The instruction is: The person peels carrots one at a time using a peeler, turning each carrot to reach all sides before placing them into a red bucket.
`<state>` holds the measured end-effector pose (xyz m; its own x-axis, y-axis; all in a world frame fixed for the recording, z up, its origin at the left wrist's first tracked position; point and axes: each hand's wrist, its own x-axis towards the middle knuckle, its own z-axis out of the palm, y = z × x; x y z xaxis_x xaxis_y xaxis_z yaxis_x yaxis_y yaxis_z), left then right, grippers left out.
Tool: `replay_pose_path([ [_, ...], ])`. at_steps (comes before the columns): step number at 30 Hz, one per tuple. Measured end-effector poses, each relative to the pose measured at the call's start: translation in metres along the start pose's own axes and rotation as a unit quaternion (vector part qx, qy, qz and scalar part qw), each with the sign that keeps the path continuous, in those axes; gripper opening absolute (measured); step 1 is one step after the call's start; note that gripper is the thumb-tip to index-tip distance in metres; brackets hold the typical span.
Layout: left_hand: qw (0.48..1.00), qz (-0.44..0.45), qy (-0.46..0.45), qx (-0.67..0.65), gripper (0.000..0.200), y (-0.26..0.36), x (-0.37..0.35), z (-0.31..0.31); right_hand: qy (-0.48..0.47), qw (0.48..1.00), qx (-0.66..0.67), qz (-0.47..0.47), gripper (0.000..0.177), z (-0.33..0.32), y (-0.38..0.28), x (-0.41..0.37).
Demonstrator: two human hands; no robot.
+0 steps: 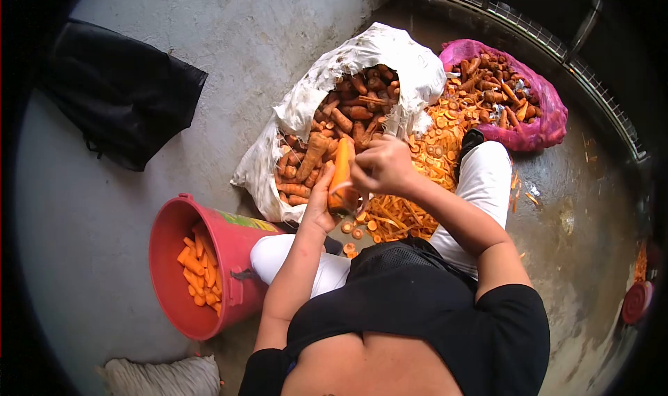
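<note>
My left hand [321, 204] is wrapped round a thick carrot [342, 165], which is held upright at a slant and looks bright orange and peeled over much of its length. Close beside it on the right, my right hand [381, 165] is closed on a peeler [340, 186], blurred and pale, that lies across the carrot. The fingers partly hide the peeler's handle. Behind the hands, a white sack [292, 117] lies open, full of unpeeled carrots [316, 152]. Orange peelings and cut carrot ends [400, 215] are heaped on the floor below and to the right.
To my left a red bucket [240, 274] leans toward me with peeled carrots [200, 267] inside. A pink mesh sack [546, 111] of carrots stands at the back right. A black bag [125, 93] is against the grey wall, and a pale sack [163, 376] lies at the lower left.
</note>
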<state>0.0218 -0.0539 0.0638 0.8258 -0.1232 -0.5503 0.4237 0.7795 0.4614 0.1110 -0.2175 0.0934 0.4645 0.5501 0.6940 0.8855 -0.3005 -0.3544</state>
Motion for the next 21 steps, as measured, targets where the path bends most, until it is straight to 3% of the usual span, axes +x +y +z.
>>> replay_pose_path([
  [6, 1.0, 0.015, -0.001, -0.004, 0.038, -0.003, -0.007, 0.006, -0.03, 0.998, 0.002, -0.049, 0.023, 0.005, -0.004, 0.006],
  [11, 0.992, 0.048, 0.04, 0.107, 0.039, 0.001, -0.012, 0.008, -0.04, 0.997, 0.024, -0.066, 0.021, 0.012, 0.013, 0.01],
  [12, 0.99, 0.05, 0.059, 0.121, 0.039, 0.002, -0.012, 0.009, -0.041, 0.999, 0.014, -0.015, 0.022, 0.013, 0.022, 0.012],
  [13, 0.987, 0.083, -0.02, 0.137, 0.039, 0.002, -0.012, 0.007, -0.04, 0.998, 0.005, 0.037, 0.023, 0.012, 0.035, 0.014],
  [16, 0.986, 0.03, -0.053, 0.158, 0.041, -0.001, -0.029, 0.01, -0.112, 0.97, -0.03, 0.212, 0.03, 0.0, 0.088, 0.033],
  [18, 0.984, 0.023, -0.049, 0.169, 0.042, -0.004, -0.025, 0.005, -0.143, 0.96, -0.169, 0.173, 0.031, -0.01, 0.113, 0.04],
  [21, 0.985, 0.016, -0.078, 0.151, 0.045, -0.006, -0.027, 0.009, -0.163, 0.929, -0.207, 0.258, 0.031, -0.008, 0.152, 0.031],
])
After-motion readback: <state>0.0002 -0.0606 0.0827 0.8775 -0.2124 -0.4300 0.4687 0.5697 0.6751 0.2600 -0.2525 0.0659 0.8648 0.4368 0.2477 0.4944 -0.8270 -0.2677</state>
